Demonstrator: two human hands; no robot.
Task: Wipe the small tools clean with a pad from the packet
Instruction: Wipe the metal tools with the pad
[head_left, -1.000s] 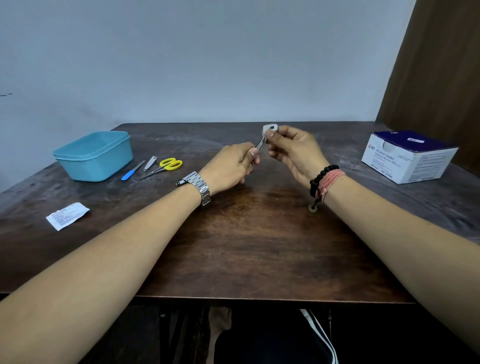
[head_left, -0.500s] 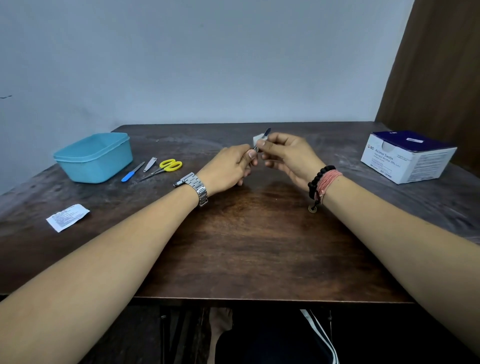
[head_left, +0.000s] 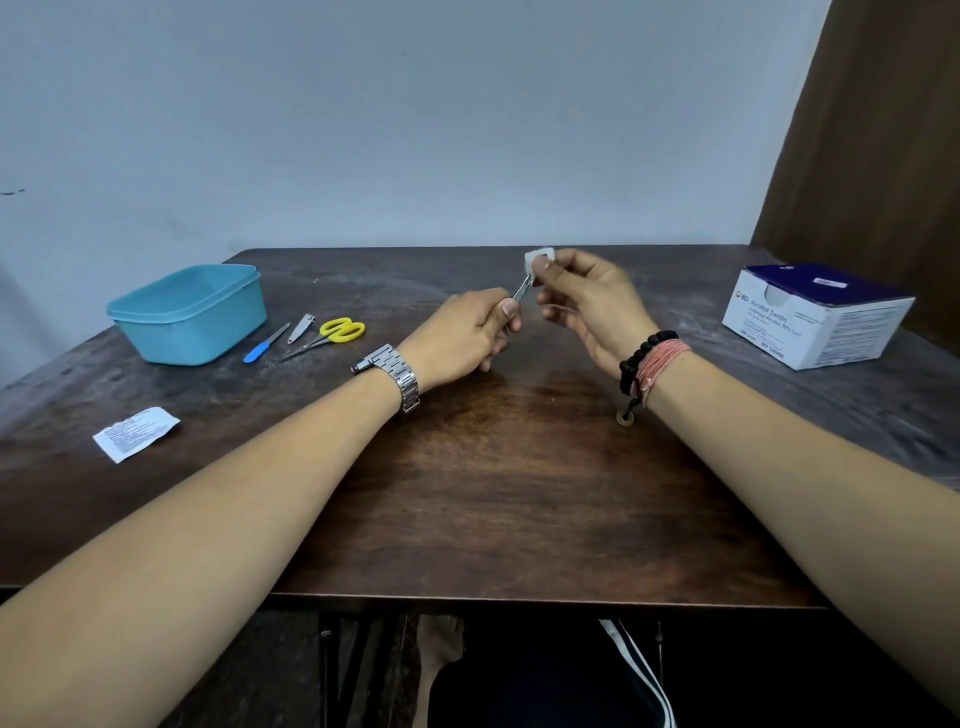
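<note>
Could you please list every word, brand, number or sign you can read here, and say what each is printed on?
"BD": front face of the white and blue box.
"Alcohol Swabs": same face, beside the logo.
Smaller lines below it and on the box's side panel: too small to read.
Print on the torn white packet: too blurred to read.
No other text is visible.

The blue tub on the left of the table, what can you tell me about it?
The blue tub is a light turquoise container that looks like plastic, roughly rectangular with rounded corners and a thicker rim band round the top. It stands upright and open, with no lid visible, on the dark wooden table near its far left corner. Nothing touches it; its inside is not visible from here. A blue-handled tool lies just beside it.
</note>
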